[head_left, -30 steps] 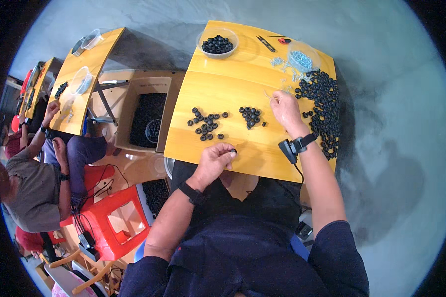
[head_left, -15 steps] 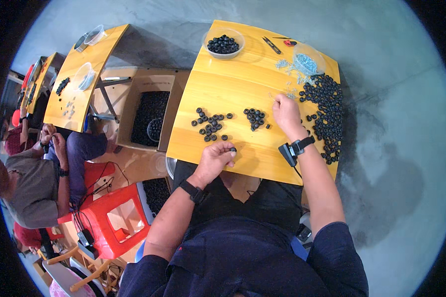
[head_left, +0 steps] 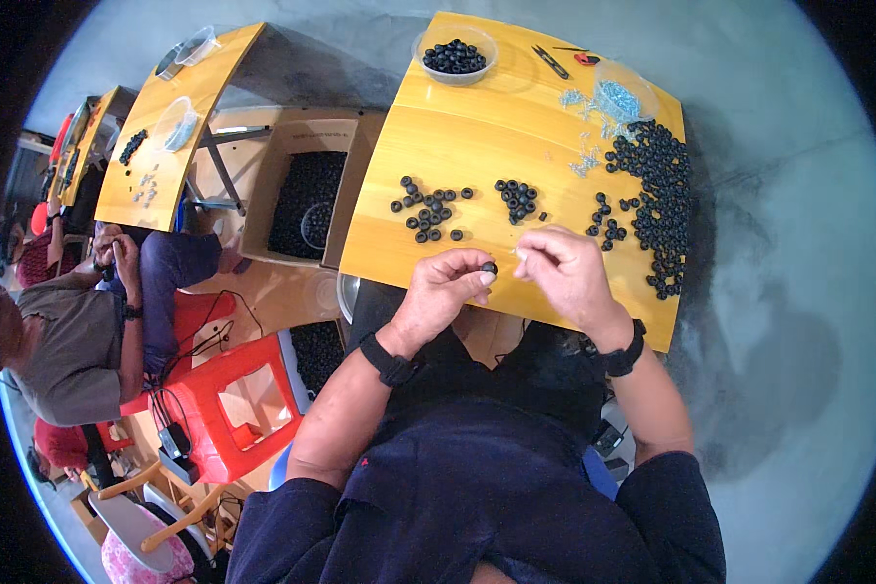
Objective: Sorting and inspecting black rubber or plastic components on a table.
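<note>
Just over the near edge of the yellow table (head_left: 414, 131), my left hand (head_left: 438, 292) pinches a small round black piece (head_left: 490, 267) between thumb and fingertips. Close by on its right, my right hand (head_left: 569, 277) has thumb and finger pressed together. Something tiny and pale seems to be at its fingertips, too small to name. Beyond the hands lie a loose group of black ring-shaped pieces (head_left: 425, 216) and a tighter black cluster (head_left: 517, 198). Small clear-blue bits (head_left: 586, 161) are scattered farther right.
A big heap of black rings (head_left: 660, 161) covers the table's right side. At the back stand a bowl of black rings (head_left: 455, 58), snips (head_left: 552, 61) and a tub of blue bits (head_left: 621, 101). Left are a carton (head_left: 253, 234), a red stool (head_left: 224, 419) and a seated person (head_left: 68, 331).
My right hand has come from beside the clear-blue bits down to my left hand. The left hand still holds its black piece. The whole view has shifted slightly.
</note>
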A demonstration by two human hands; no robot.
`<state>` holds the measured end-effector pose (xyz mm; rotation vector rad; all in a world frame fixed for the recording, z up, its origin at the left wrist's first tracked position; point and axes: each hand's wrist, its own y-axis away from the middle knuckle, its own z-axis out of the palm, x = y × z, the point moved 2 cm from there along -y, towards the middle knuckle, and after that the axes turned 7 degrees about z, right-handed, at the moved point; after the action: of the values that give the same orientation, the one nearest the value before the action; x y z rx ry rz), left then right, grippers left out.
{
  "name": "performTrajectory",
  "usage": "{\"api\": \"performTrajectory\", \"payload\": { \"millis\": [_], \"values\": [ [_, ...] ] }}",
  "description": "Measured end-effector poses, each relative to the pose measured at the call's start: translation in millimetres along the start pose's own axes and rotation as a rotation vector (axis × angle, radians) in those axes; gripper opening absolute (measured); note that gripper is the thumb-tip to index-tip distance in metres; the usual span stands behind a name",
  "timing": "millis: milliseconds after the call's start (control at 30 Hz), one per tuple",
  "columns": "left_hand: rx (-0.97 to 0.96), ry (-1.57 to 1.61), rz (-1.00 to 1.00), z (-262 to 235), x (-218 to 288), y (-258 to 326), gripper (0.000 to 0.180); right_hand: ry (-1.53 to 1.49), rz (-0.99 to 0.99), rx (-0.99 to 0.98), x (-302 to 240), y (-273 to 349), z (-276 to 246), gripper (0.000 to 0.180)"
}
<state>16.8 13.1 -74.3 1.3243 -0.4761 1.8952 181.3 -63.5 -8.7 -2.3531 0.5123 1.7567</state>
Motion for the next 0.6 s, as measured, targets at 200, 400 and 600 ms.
{"api": "performTrajectory", "payload": {
  "millis": [200,400,600],
  "values": [
    [-0.001,-0.026,-0.009,11.9,15.5,7.0,0.015,0.116,-0.210,-0.012,-12.0,16.5,11.9,0.008],
    [-0.029,-0.001,0.011,16.4,15.4,12.5,0.014,0.215,-0.306,0.010,-18.5,24.5,13.4,0.008],
    [-0.006,0.031,-0.024,18.6,16.3,15.8,0.015,0.243,-0.368,0.039,-16.8,34.0,16.2,0.011]
  ]
}}
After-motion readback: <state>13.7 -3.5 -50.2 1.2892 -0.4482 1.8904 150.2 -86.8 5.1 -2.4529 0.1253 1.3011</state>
